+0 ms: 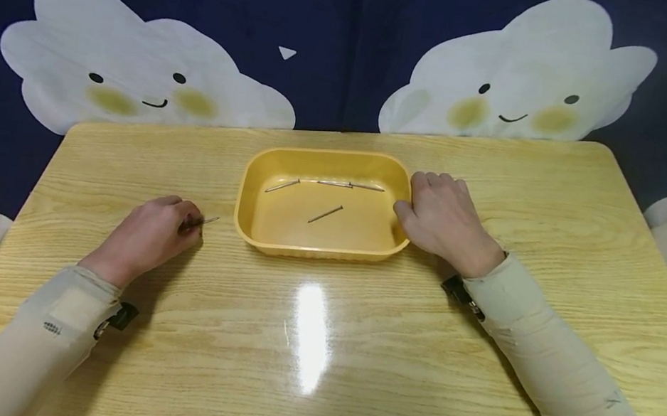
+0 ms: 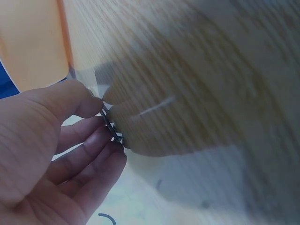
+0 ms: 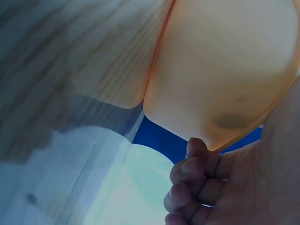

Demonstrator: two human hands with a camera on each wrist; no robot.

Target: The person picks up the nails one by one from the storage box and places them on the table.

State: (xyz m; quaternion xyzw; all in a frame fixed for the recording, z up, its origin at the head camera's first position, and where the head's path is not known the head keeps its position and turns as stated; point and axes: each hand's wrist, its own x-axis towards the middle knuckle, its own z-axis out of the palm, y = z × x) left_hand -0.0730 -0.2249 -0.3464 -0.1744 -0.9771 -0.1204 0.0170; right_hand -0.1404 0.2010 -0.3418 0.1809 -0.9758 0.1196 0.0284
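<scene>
A yellow plastic tray (image 1: 319,252) stands on the table with several nails (image 1: 325,214) lying loose on its floor. To its left, just above the tabletop, my left hand (image 1: 155,233) pinches a nail (image 2: 108,123) between thumb and fingertips; one end of it sticks out toward the tray. Whether more than one nail is in that pinch, I cannot tell. My right hand (image 1: 441,213) grips the tray's right end, thumb over the rim and fingers curled along the outside. In the right wrist view the curled fingers (image 3: 187,180) show beside the tray wall.
The wooden table (image 1: 219,363) reaches forward to a dark blue cloth (image 1: 346,37) printed with white clouds. A bright light reflection (image 1: 310,337) lies on the tabletop in front of the tray.
</scene>
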